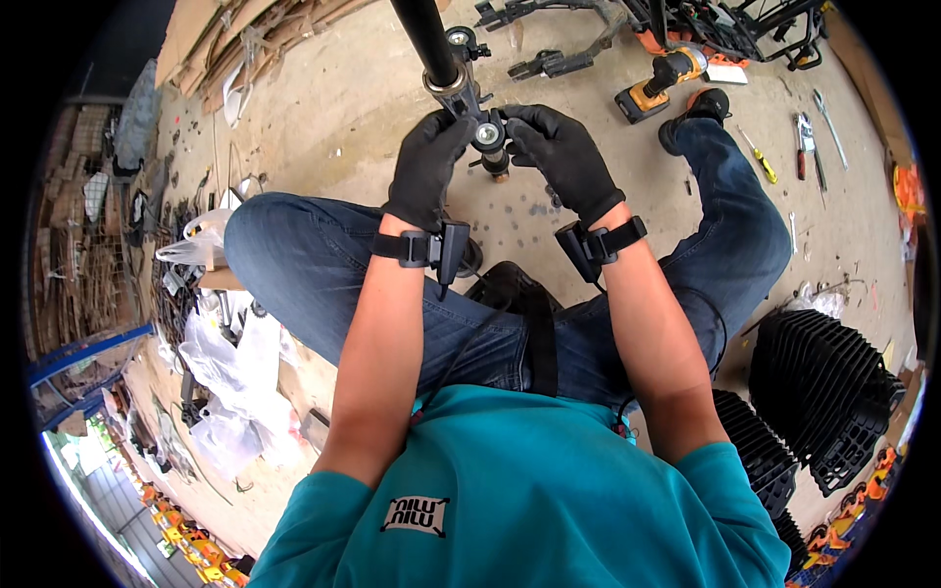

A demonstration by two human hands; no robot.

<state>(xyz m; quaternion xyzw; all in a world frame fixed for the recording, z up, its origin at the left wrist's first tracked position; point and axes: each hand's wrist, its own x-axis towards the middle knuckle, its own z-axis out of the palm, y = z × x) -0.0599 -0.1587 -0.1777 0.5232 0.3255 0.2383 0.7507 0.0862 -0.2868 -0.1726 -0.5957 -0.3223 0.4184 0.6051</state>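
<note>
A black tube (425,37) comes down from the top edge and meets a grey metal bracket (457,96) with round, bolted eyes. The nearest eye (487,135) faces up between my two black-gloved hands. Curled round the left side of the bracket, my left hand (427,169) is closed on it. My right hand (567,159) bends its fingers against the bracket's right side, beside the near eye; its fingertips are partly hidden. A short threaded-looking end (498,169) sticks out below the eye.
A yellow-and-black cordless drill (663,84) stands near my right shoe. Farther right lie a yellow-handled screwdriver (761,163) and a wrench (831,127). Black ribbed plastic parts (821,384) are stacked at the right. Plastic bags (230,377) lie left, with flattened cardboard (211,44) beyond.
</note>
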